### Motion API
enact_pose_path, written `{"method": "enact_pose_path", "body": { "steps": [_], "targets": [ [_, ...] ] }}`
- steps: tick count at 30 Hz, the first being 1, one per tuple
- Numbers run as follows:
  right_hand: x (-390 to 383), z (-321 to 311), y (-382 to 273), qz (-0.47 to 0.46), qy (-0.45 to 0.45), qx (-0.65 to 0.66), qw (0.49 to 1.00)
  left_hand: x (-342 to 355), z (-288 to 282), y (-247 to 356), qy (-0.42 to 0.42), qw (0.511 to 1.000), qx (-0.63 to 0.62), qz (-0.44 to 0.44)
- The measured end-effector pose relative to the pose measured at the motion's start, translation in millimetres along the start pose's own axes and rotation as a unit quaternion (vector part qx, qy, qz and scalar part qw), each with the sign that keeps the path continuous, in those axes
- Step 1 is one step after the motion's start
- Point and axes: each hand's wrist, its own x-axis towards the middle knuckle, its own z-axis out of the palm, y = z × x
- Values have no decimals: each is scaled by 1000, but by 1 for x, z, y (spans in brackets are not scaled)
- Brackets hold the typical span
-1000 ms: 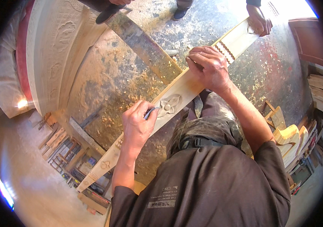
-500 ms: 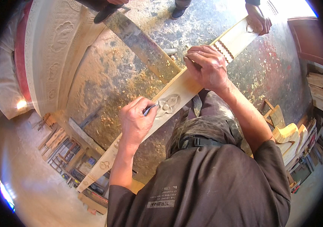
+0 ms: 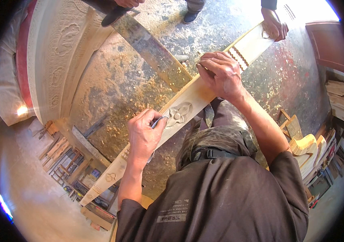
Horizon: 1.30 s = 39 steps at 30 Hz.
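Note:
A long pale wooden board (image 3: 194, 93) with carved reliefs runs from lower left to upper right in front of me. My left hand (image 3: 143, 131) is closed round a small folded grey piece (image 3: 157, 121) that looks like sandpaper. It rests against the board just left of a carved flower (image 3: 177, 115). My right hand (image 3: 223, 76) curls its fingers over the board farther up, beside a row of wavy dark-edged notches (image 3: 237, 59). My right palm and the wood beneath it are hidden.
Another person's hand (image 3: 275, 27) is on the board's far end. A second hand (image 3: 128, 3) shows at the top. A beam (image 3: 152, 48) meets the board from behind. A large carved panel (image 3: 65, 44) stands at left, curved wooden parts (image 3: 307, 147) at right. Shavings litter the dark surface.
My left hand has shifted slightly down and left with the grey piece, baring more of the carved flower. My right hand keeps its place on the board. The hand at the top shows more.

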Motion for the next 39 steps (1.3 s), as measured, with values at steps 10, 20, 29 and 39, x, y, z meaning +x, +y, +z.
{"method": "enact_pose_path", "body": {
  "steps": [10,20,29,39],
  "targets": [
    [0,2,-2,9,8,-5,1000,-1,5,1,23,999,-17,-35],
    [-1,-1,-3,11,-4,-6,1000,-7,5,6,47,999,-23,13],
    [-1,-2,-3,10,-4,-11,1000,-24,28,11,79,993,-36,-83],
    [-2,1,-2,7,4,-6,1000,-27,51,4,148,987,-4,-58]
  ]
}}
